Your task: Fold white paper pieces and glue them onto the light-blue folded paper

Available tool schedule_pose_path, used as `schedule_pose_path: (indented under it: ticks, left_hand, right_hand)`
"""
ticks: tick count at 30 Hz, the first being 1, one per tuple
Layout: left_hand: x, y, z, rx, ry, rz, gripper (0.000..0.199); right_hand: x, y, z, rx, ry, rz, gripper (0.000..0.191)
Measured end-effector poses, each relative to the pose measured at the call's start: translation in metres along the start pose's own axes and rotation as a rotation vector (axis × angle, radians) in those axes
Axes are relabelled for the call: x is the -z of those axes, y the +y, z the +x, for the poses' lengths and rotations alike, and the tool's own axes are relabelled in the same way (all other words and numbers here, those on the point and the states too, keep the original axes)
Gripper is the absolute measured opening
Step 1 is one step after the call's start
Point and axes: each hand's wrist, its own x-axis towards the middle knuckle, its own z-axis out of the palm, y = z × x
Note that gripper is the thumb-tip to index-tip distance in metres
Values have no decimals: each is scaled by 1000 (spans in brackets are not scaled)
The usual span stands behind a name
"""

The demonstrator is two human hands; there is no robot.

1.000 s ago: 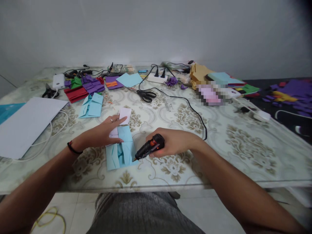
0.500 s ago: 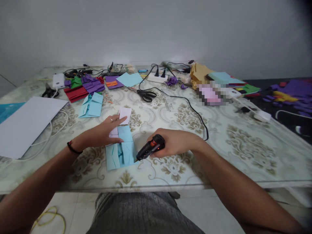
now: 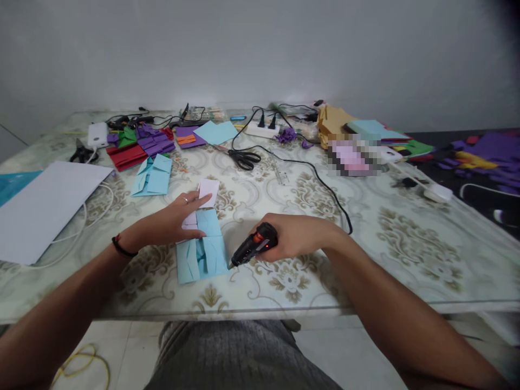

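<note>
While the right hand (image 3: pixel 290 236) is wrapped firmly around a black glue gun (image 3: pixel 252 246), red light glowing on its side, the nozzle aims toward 8 o'clock, right at the near corner of the folded light blue paper (image 3: pixel 215 254)! Contact or a hair's gap at that tip? Can't tell. Nor can we see how the fingers sit on the trigger.

The paper itself lies flat on the patterned tablecloth (image 3: pixel 317 292), close to the near edge; make it the hub of our dial. At 11 o'clock, just over its far end, comes the left hand (image 3: pixel 179 218), fingers and thumb spread apart, nothing clamped between them. One fingertip rests on a small pale card (image 3: pixel 208 194), the thumb on the blue paper, and a pale patch peeks out in the gap.

Further off at 11, a second blue folded piece (image 3: pixel 153 179), with red folded paper (image 3: pixel 127 157) and purple strips (image 3: pixel 157 143) beyond it. Round to 10 o'clock, a big white sheet (image 3: pixel 52 206). Up at 1, black-handled scissors (image 3: pixel 245 159), and past them a power strip (image 3: pixel 262 130) with two plugs in. At 2, tan paper (image 3: pixel 333 120)!
</note>
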Motion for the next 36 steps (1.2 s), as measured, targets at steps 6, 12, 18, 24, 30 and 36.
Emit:
schedule_pose_path:
  ticks: [6,12,18,24,30,36]
  left_hand:
    - [1,1,0,-1,6,-10,94]
    - [2,2,0,4,-17,-7,97]
    - [-1,-1,0,-2,6,-6,97]
    - [-1,0,-1,5,-3,-5,98]
    - [-2,-2,0,-20,17,-11,96]
    - [-1,-1,0,-13,-3,3,96]
  right_hand:
    - [0,0,0,11,34,15,14]
    - [-2,1,2,36,99,23,16]
    - [-5,2,4,65,130,53,14]
    - [-6,0,6,97,182,59,11]
    - [-9,4,12,170,204,92,9]
    - [-13,-1,14,161,241,127,8]
